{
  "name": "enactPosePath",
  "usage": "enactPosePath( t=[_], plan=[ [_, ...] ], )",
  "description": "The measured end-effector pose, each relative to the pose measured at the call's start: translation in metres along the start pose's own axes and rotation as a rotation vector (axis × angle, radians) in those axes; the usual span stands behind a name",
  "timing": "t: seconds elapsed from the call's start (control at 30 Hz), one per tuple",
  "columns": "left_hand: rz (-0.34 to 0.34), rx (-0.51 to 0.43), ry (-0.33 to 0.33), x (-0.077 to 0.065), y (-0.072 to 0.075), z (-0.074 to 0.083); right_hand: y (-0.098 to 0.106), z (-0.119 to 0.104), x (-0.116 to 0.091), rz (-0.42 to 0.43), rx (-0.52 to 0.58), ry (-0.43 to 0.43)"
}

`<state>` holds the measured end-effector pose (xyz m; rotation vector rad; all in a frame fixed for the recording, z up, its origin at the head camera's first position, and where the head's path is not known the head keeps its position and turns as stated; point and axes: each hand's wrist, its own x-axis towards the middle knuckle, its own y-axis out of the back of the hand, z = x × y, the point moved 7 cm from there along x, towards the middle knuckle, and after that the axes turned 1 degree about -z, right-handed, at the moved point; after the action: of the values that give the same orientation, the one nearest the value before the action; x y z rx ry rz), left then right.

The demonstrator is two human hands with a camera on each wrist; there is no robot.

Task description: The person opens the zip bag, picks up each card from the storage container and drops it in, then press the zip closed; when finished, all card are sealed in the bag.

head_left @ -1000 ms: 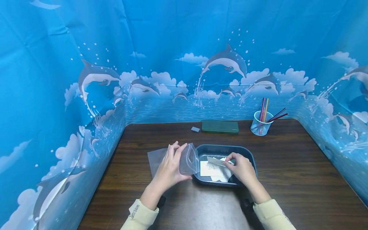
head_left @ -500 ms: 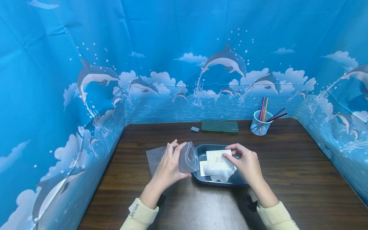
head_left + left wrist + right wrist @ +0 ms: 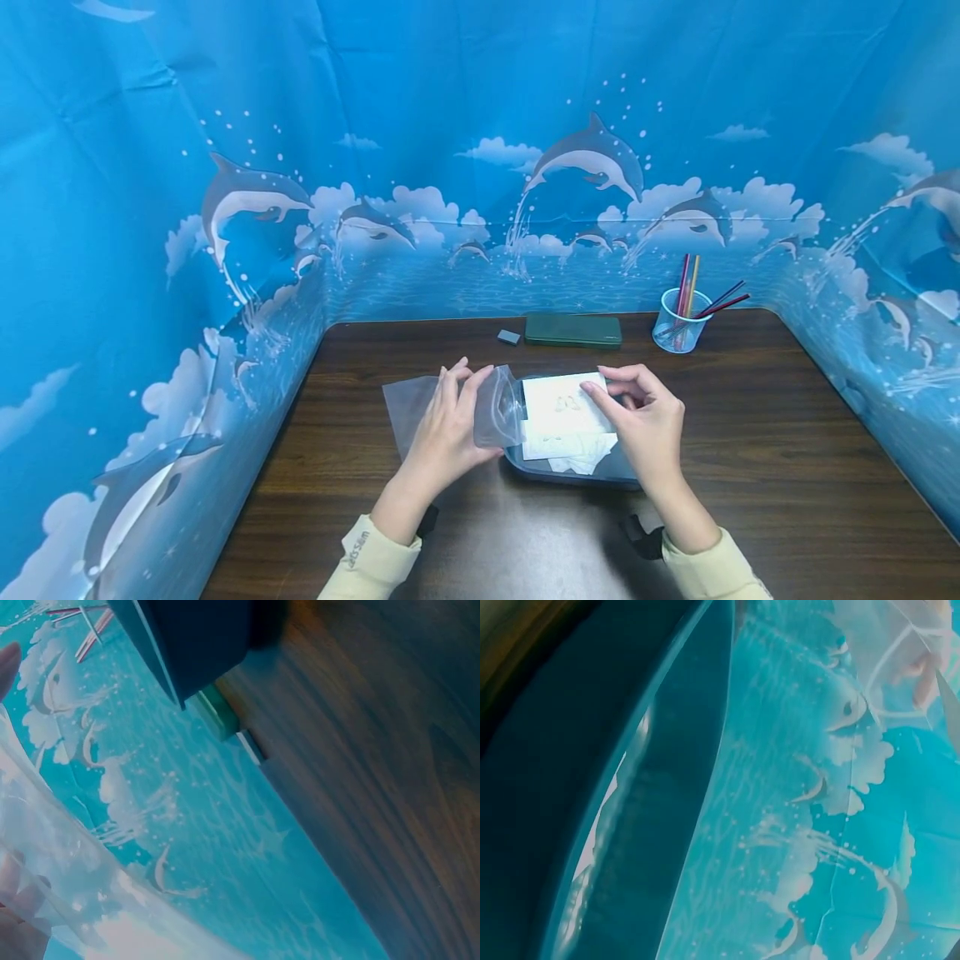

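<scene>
In the head view, my left hand (image 3: 442, 425) grips a clear plastic bag (image 3: 495, 417), its mouth gaping to the right toward the tray. The bag also fills the lower left of the left wrist view. My right hand (image 3: 651, 425) pinches the right edge of a white card (image 3: 551, 398) with a small faint drawing. That card is held over a dark blue tray (image 3: 577, 479), its left edge close to the bag's mouth but outside it. Several more white papers (image 3: 581, 458) lie in the tray, partly covered by the held card.
Behind the tray, a green case (image 3: 573, 331) and a small grey eraser (image 3: 508, 337) lie on the dark wooden table (image 3: 780, 433). A light blue mesh cup (image 3: 679, 323) with several coloured pencils stands at the back right. A dolphin-print curtain (image 3: 450, 108) surrounds the table.
My right hand has lifted the card and turned its drawn face to the head camera, then shifted it left toward the bag. My left hand stays nearly in place with the bag.
</scene>
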<state>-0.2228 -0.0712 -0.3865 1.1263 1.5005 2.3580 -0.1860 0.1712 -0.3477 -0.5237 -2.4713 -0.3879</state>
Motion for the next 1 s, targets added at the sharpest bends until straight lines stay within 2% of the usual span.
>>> enactPosePath(
  t=[0.17, 0.5, 0.6, 0.73, 0.83, 1.0],
  plan=[
    [0.004, -0.006, -0.019, 0.002, 0.001, 0.008, -0.004, -0.020, -0.001, 0.013, 0.014, 0.022],
    [-0.002, -0.005, -0.057, 0.006, -0.001, 0.022, -0.018, -0.029, -0.009, -0.003, -0.010, 0.062],
    [-0.004, -0.007, -0.066, 0.007, -0.001, 0.026, -0.022, -0.027, -0.012, -0.012, -0.003, 0.084],
    [-0.001, -0.011, -0.076, 0.008, 0.000, 0.030, -0.031, -0.009, -0.016, -0.046, -0.019, 0.083],
    [0.011, -0.006, -0.086, 0.007, 0.000, 0.031, -0.038, 0.006, -0.020, -0.097, -0.046, 0.059],
    [0.021, 0.004, -0.098, 0.006, -0.001, 0.031, -0.049, 0.012, -0.025, -0.225, -0.043, 0.040]
  ],
)
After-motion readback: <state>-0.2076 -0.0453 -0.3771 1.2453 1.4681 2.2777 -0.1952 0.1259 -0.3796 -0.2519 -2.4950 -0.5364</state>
